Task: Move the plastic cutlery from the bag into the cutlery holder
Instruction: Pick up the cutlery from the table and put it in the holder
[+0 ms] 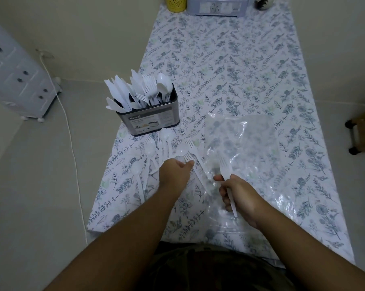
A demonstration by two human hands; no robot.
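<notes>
- Fingers of the right hand (pixel 238 196) curl round a white plastic fork (pixel 226 171), tines up for dropping in; the left hand (pixel 174 171) reaches, fingers loosely extended, toward loose white forks and spoons (pixel 166 148).
- Clear crinkled plastic bag (pixel 240 143) lies flat at three o'clock, seemingly emptied.
- Steel oval cutlery holder (pixel 150 120) stands at eleven o'clock, nearly full.

The room is dim, under flat, soft overhead light with a cool cast. Shadows are faint. Glare glints off the crumpled clear bag (pixel 243 143) on the right. Wide-angle bending curves the floor lines and the surface (pixel 229 59) edges. The fork (pixel 226 171) in the right hand (pixel 238 194) is blurred.
</notes>
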